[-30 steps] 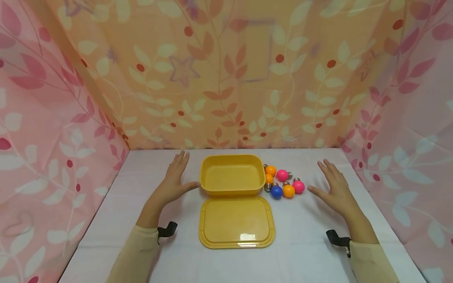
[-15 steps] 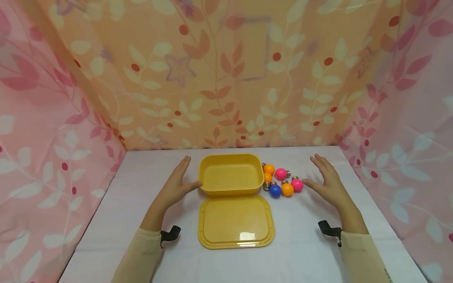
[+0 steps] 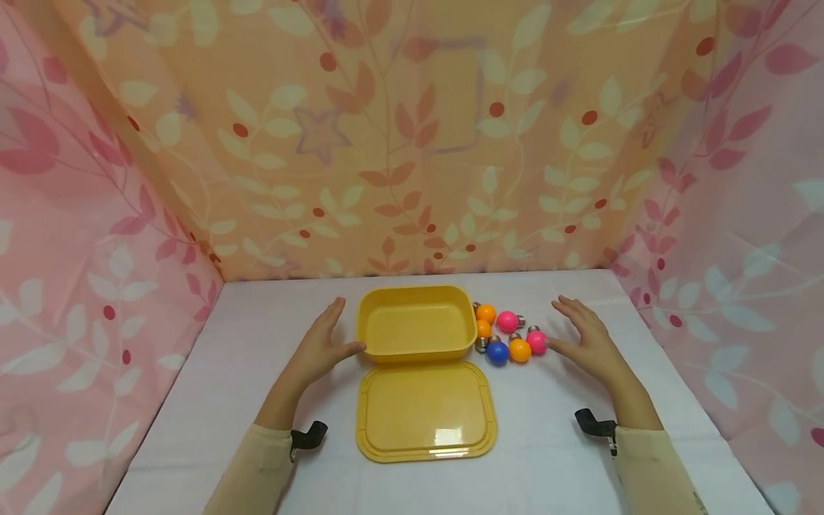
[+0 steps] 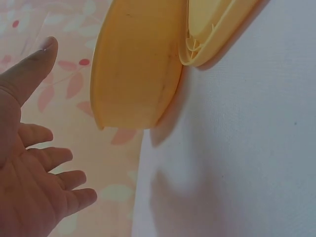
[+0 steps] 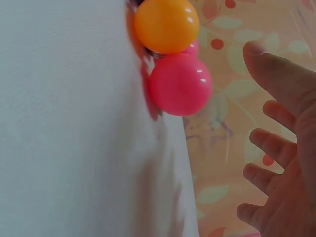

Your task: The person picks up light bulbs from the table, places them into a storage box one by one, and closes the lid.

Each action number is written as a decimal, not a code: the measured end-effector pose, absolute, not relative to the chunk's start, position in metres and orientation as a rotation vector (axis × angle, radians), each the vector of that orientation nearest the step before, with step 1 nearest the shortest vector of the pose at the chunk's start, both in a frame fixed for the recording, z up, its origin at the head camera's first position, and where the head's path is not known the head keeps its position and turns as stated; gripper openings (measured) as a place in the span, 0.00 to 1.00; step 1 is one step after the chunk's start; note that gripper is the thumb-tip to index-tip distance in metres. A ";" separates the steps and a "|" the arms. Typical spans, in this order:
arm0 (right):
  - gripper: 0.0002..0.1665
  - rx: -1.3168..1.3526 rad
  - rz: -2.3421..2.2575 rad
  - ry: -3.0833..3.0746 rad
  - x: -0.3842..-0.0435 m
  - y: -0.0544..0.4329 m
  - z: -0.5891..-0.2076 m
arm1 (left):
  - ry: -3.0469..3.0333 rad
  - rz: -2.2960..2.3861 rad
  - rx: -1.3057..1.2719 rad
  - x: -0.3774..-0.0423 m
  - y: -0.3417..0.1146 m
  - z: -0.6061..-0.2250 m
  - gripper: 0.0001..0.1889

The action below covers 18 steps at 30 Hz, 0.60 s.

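Note:
My left hand [image 3: 318, 352] hovers beside the left end of a yellow plastic box [image 3: 417, 355], fingers spread and relaxed, thumb tip right at the box's corner in the head view. Nothing lies in the box. Its yellow lid [image 3: 425, 411] lies flat in front of it. Against the box's right side sits a cluster of small coloured light bulbs: a blue bulb [image 3: 498, 353], two pink ones and several orange ones with metal screw bases. To their right hangs my right hand [image 3: 587, 345], palm facing inward, its thumb close to the nearest pink bulb [image 3: 536, 342]. Both hands hold nothing.
A white cloth [image 3: 541, 429] covers the table. Patterned fabric walls [image 3: 412, 143] enclose it at the back and on both sides. Each wrist carries a black camera mount, such as the left mount [image 3: 310, 435].
My right hand has moved left, closer to the bulbs. My left hand has shifted slightly lower, its fingers closer together. The box, lid and bulbs stay in place.

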State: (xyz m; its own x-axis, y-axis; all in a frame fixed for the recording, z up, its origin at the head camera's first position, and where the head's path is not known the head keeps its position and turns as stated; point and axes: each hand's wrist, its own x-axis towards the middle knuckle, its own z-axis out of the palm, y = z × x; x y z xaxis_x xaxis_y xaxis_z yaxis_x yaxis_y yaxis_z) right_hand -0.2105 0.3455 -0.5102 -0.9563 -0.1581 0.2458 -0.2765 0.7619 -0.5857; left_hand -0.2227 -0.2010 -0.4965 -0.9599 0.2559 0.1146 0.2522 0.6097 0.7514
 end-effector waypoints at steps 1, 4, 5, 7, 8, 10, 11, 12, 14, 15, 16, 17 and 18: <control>0.49 0.352 0.961 -2.782 -0.211 0.346 -0.512 | 2.815 1.308 0.439 -0.222 -0.201 -0.498 0.58; 0.47 0.393 0.939 -2.783 -0.213 0.346 -0.514 | 2.814 1.301 0.424 -0.222 -0.200 -0.501 0.59; 0.46 0.404 0.933 -2.786 -0.214 0.346 -0.514 | 2.812 1.302 0.418 -0.223 -0.200 -0.502 0.59; 0.45 0.416 0.926 -2.792 -0.215 0.347 -0.515 | 2.804 1.299 0.407 -0.223 -0.199 -0.503 0.59; 0.45 0.418 0.923 -2.799 -0.215 0.347 -0.515 | 2.799 1.295 0.401 -0.222 -0.198 -0.504 0.59; 0.44 0.397 0.928 -2.830 -0.215 0.347 -0.516 | 2.794 1.285 0.391 -0.222 -0.198 -0.507 0.59; 0.44 0.379 0.932 -2.850 -0.215 0.348 -0.516 | 2.792 1.277 0.390 -0.223 -0.198 -0.507 0.59; 0.44 0.361 0.932 -2.868 -0.215 0.348 -0.517 | 2.790 1.272 0.392 -0.223 -0.198 -0.509 0.59; 0.43 0.324 0.950 -2.899 -0.214 0.348 -0.519 | 2.790 1.261 0.390 -0.224 -0.198 -0.510 0.59; 0.43 0.312 0.958 -2.908 -0.214 0.347 -0.520 | 2.787 1.261 0.385 -0.225 -0.198 -0.511 0.59; 0.43 0.309 0.962 -2.915 -0.214 0.346 -0.522 | 2.787 1.259 0.384 -0.225 -0.198 -0.512 0.59; 0.43 0.298 0.959 -2.923 -0.215 0.345 -0.524 | 2.786 1.257 0.381 -0.226 -0.198 -0.513 0.59; 0.43 0.298 0.954 -2.927 -0.215 0.344 -0.526 | 2.777 1.268 0.379 -0.226 -0.197 -0.514 0.59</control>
State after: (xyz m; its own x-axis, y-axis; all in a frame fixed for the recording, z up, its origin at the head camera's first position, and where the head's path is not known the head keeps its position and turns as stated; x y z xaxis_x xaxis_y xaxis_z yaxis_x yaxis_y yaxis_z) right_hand -0.2154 0.3436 -0.5260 -0.9802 -0.1674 0.1053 -0.1973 0.7914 -0.5786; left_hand -0.2259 -0.1973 -0.5136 -0.9675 0.2493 0.0426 0.1954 0.6299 0.7517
